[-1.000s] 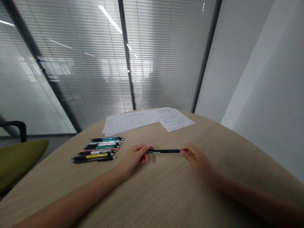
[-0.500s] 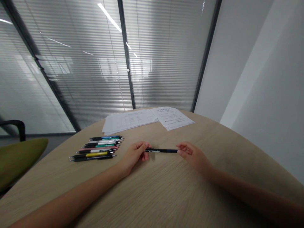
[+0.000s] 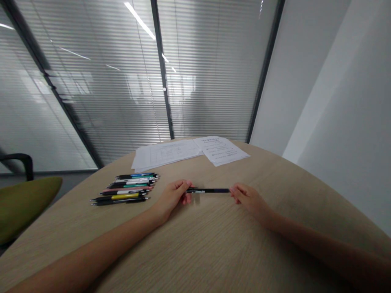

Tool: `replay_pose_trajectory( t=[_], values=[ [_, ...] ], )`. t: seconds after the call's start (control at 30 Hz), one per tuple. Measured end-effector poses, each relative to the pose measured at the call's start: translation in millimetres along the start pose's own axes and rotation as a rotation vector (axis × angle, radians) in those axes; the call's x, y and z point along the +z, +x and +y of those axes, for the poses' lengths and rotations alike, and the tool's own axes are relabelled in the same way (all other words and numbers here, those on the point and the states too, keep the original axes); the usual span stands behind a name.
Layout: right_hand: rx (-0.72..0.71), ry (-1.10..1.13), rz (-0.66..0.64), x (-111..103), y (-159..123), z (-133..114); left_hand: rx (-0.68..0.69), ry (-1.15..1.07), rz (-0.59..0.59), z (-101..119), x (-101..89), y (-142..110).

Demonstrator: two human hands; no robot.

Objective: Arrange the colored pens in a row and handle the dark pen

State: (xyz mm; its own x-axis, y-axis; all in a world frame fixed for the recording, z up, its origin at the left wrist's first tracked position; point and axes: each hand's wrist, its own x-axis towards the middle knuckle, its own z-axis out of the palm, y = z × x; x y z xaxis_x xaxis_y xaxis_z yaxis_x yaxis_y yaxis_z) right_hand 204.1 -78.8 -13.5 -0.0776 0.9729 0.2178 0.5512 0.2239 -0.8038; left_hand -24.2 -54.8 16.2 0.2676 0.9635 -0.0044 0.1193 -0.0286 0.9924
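A black pen (image 3: 212, 190) lies level between my two hands, just above the wooden table (image 3: 207, 244). My left hand (image 3: 176, 194) pinches its left end, near the clip, with thumb and fingers closed. At the other end, my right hand (image 3: 247, 198) has its thumb and fingertips closed on the pen's tip. The fingers hide both ends of the pen. To the left of my left hand, several pens (image 3: 125, 191) of various colours lie side by side in a stack of rows, a yellow and black one (image 3: 122, 196) near the front.
Printed paper sheets (image 3: 168, 154) lie at the far side of the table, with another sheet (image 3: 222, 150) overlapping at their right. A green chair (image 3: 27, 199) with a black armrest stands beyond the left edge. Blinds behind glass and a white wall (image 3: 345, 122) enclose the table.
My right hand's fingers have closed on the pen's right end, where they were looser before. The left hand keeps its hold. The view has shifted very slightly.
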Motion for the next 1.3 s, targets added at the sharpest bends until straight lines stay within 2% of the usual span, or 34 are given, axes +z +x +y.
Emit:
replay_pose_trajectory(
  t=[0.4,0.5,0.63,0.77,0.9,1.1,1.3],
  values=[
    [-0.005,0.326,0.023,7.4,1.5,-1.1,-0.006,-0.022,0.001,-0.8,-1.6,0.7],
    [-0.015,0.260,-0.001,4.8,1.8,0.8,-0.001,-0.022,0.000,-0.6,-1.5,0.9],
    [-0.028,0.013,-0.019,0.3,1.6,2.1,0.005,-0.021,-0.007,-1.4,-1.5,1.0],
    [-0.026,-0.054,-0.006,-1.6,-0.2,-1.1,0.011,-0.022,-0.006,-1.3,-1.5,0.5],
    [-0.039,-0.029,0.008,-0.9,-0.6,-1.7,0.008,-0.024,-0.012,-0.3,-1.1,-0.1],
    [-0.014,0.191,0.029,5.6,2.3,3.4,0.007,-0.011,0.025,1.9,-0.2,-1.2],
    [-0.035,0.248,0.035,7.0,1.8,0.8,0.007,-0.035,0.006,1.0,-1.6,0.0]
  ],
)
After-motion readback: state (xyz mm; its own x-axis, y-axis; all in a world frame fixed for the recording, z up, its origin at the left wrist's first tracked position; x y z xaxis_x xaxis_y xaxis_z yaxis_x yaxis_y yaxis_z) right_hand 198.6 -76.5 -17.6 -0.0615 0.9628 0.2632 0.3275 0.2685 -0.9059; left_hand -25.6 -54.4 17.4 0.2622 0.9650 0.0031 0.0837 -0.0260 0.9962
